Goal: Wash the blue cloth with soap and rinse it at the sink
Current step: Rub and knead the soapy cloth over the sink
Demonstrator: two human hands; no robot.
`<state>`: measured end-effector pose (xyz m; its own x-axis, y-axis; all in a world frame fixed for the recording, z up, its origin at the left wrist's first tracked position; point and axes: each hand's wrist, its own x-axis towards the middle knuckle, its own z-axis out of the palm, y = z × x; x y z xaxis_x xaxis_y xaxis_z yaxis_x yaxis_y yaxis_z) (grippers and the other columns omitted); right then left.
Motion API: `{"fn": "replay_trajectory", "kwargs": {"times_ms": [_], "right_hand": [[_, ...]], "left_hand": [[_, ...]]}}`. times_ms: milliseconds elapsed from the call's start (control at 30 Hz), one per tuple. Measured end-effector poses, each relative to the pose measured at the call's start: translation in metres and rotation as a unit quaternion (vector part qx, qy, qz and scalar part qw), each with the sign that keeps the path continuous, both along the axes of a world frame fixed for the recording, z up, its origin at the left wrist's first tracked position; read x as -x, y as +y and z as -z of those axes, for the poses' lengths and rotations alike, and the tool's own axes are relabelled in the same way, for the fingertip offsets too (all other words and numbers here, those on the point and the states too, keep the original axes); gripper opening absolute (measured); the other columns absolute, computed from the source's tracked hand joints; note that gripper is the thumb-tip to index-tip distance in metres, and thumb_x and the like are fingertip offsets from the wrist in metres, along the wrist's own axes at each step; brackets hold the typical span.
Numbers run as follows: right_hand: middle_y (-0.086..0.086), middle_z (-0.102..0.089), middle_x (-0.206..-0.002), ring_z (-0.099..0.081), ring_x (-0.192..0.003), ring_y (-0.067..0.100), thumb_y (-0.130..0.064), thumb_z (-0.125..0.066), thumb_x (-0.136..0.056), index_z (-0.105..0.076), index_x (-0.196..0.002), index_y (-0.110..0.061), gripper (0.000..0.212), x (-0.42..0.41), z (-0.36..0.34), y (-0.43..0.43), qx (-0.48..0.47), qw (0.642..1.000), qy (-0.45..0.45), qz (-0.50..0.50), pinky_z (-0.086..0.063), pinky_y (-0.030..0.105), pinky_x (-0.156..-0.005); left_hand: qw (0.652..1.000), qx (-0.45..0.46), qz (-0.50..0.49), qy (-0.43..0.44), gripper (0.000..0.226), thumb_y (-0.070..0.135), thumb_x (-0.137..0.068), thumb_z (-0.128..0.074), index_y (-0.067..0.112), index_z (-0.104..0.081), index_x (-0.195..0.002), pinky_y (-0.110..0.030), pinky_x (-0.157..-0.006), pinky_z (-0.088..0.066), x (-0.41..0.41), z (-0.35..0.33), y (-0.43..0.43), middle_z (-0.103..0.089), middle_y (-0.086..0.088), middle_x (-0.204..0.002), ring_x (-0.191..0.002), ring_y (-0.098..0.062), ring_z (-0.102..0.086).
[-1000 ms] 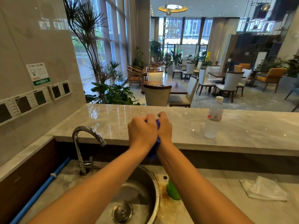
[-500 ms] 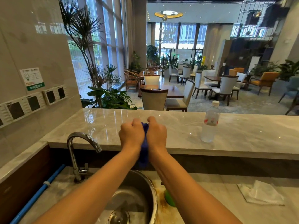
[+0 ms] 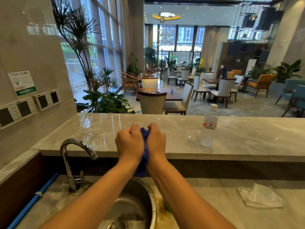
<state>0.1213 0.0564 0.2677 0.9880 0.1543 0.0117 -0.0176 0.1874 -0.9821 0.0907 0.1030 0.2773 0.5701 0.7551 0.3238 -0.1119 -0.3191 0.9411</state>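
The blue cloth is bunched between my two fists above the round steel sink. My left hand grips its left side and my right hand grips its right side, knuckles up, pressed close together. A tail of the cloth hangs down between my wrists toward the basin. Most of the cloth is hidden inside my fists. The chrome tap stands to the left of the sink, and no water is seen running from it.
A clear plastic water bottle stands on the raised marble ledge to the right. A white folded cloth lies on the lower counter at right. Something green peeks out under my right forearm. A blue pipe runs at lower left.
My fists stay together on the cloth, twisting slightly against each other. The camera has tilted a little, so the hands sit lower in view than a second ago.
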Motion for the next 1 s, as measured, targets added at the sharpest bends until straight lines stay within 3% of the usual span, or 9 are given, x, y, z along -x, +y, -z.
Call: {"fn": "replay_trajectory", "kwargs": {"times_ms": [100,267,433,567,700,767,900,1000], "right_hand": [[0.003,-0.053,-0.059,-0.050,-0.062,0.017,-0.023,-0.052,-0.092,-0.054,-0.058,-0.016,0.035,0.012,-0.002,0.004,-0.027,0.999,-0.018,-0.013,-0.040,0.036,-0.066],[0.002,-0.047,-0.056,-0.044,-0.059,0.018,-0.024,-0.049,-0.095,-0.045,-0.057,-0.015,0.039,-0.009,-0.010,-0.001,-0.006,0.999,0.011,0.044,-0.036,0.035,-0.063],[0.001,-0.043,-0.050,-0.041,-0.052,0.015,-0.032,-0.053,-0.081,-0.047,-0.048,-0.021,0.036,0.025,0.004,0.013,-0.033,0.997,-0.067,0.009,-0.035,0.034,-0.057],[0.003,-0.046,-0.054,-0.041,-0.059,0.019,-0.023,-0.052,-0.092,-0.044,-0.053,-0.014,0.040,-0.004,-0.004,0.008,-0.044,0.999,0.011,0.029,-0.035,0.039,-0.066],[-0.001,-0.052,-0.050,-0.048,-0.056,0.015,-0.025,-0.055,-0.084,-0.054,-0.044,-0.019,0.040,0.022,0.005,0.023,-0.066,0.997,-0.040,-0.008,-0.038,0.038,-0.062],[-0.002,-0.048,-0.047,-0.044,-0.052,0.015,-0.023,-0.056,-0.085,-0.050,-0.043,-0.020,0.043,0.021,0.005,0.025,-0.055,0.998,-0.031,0.003,-0.036,0.037,-0.061],[0.002,-0.045,-0.051,-0.042,-0.059,0.020,-0.024,-0.051,-0.092,-0.043,-0.052,-0.016,0.042,-0.002,0.006,0.019,-0.026,0.999,0.015,0.027,-0.035,0.041,-0.066],[-0.003,-0.047,-0.047,-0.044,-0.054,0.015,-0.027,-0.052,-0.089,-0.051,-0.045,-0.019,0.044,0.022,0.012,0.024,-0.047,0.998,-0.047,0.003,-0.037,0.037,-0.060]], "left_hand": [[0.992,0.118,-0.033,-0.002,0.039,0.016,-0.093,-0.046,0.011,-0.047,-0.054,-0.031,-0.048,-0.029,-0.010,-0.010,0.016,-0.048,-0.005,-0.056,-0.052,-0.019,-0.042],[0.999,-0.004,0.040,-0.031,0.049,0.017,-0.095,-0.046,0.016,-0.044,-0.046,-0.018,-0.038,-0.029,0.008,0.007,-0.014,-0.042,0.002,-0.042,-0.035,-0.004,-0.037],[0.987,0.156,-0.015,0.037,0.037,0.017,-0.092,-0.046,0.010,-0.048,-0.056,-0.033,-0.057,-0.034,-0.006,0.005,0.024,-0.048,-0.007,-0.058,-0.056,-0.022,-0.043],[0.995,0.087,0.039,-0.031,0.039,0.017,-0.092,-0.046,0.011,-0.050,-0.054,-0.029,-0.052,-0.038,0.015,0.010,-0.008,-0.051,-0.007,-0.054,-0.051,-0.018,-0.048],[0.989,0.149,-0.014,-0.002,0.032,0.019,-0.086,-0.049,0.010,-0.054,-0.056,-0.037,-0.062,-0.037,-0.003,-0.006,0.034,-0.055,-0.010,-0.063,-0.064,-0.027,-0.049],[0.994,0.100,-0.028,0.033,0.034,0.020,-0.089,-0.048,0.010,-0.054,-0.058,-0.036,-0.060,-0.037,0.000,-0.006,0.033,-0.055,-0.010,-0.064,-0.064,-0.028,-0.049],[0.998,-0.059,0.007,0.002,0.047,0.021,-0.095,-0.045,0.012,-0.047,-0.049,-0.029,-0.047,-0.031,0.019,0.008,0.000,-0.044,-0.004,-0.048,-0.046,-0.017,-0.041],[0.999,0.034,-0.036,0.017,0.041,0.020,-0.095,-0.044,0.007,-0.054,-0.057,-0.034,-0.056,-0.034,0.004,0.001,0.029,-0.053,-0.011,-0.059,-0.059,-0.024,-0.047]]}}
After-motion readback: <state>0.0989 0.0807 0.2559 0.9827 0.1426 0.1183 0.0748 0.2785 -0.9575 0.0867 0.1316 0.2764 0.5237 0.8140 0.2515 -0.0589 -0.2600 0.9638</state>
